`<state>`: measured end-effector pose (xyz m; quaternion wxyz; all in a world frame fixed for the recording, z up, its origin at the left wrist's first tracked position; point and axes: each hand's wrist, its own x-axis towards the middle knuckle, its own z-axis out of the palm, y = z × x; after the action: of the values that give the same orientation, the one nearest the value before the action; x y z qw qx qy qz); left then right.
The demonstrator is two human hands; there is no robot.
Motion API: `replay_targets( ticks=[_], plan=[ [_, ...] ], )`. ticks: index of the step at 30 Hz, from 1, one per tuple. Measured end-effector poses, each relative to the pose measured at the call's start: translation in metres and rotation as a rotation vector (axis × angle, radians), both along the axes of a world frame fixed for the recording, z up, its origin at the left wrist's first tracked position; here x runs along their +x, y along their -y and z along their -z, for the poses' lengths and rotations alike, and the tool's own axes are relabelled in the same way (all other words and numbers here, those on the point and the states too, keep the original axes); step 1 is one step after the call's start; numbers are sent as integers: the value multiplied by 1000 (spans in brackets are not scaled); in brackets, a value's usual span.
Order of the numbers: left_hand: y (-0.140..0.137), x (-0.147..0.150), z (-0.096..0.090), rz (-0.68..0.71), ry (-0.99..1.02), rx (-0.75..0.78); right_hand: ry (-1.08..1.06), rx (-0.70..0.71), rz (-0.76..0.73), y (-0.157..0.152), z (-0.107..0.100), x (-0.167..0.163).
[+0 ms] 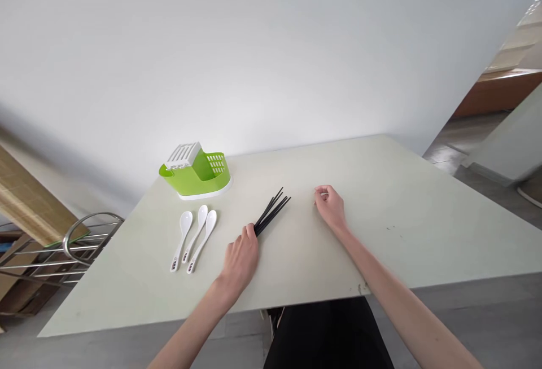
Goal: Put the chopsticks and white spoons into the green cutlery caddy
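Note:
My left hand (241, 256) is closed around a bundle of black chopsticks (273, 212) lying low over the table. Their thin ends fan out to the upper right, while the other ends are hidden under my palm. To the right, my right hand (330, 206) rests on the table with its fingers curled in, and nothing shows in it. Three white spoons (199, 236) lie side by side left of my left hand, bowls pointing away from me. Behind them stands a green cutlery holder (195, 180) with a white slotted top and a white base.
The pale table (381, 245) meets a white wall (271, 58) at its back edge. A metal rack (84, 239) with cardboard on it stands off the left side. My dark-clothed legs (328, 335) are under the front edge.

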<state>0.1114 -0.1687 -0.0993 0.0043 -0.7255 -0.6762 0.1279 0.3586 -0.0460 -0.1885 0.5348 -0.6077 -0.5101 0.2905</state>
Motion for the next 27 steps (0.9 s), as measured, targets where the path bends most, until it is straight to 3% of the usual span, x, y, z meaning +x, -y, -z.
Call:
replay_targets(
  ticks=[6, 14, 20, 27],
  plan=[
    [0, 11, 3, 60, -36, 53, 124, 39, -73, 48, 2, 8],
    [6, 5, 14, 134, 28, 183, 396, 43, -158, 109, 2, 13],
    [20, -10, 20, 184, 99, 307, 405, 11, -154, 117, -1, 14],
    [40, -30, 18, 289, 362, 442, 368, 31, -145, 119, -2, 15]
  ],
)
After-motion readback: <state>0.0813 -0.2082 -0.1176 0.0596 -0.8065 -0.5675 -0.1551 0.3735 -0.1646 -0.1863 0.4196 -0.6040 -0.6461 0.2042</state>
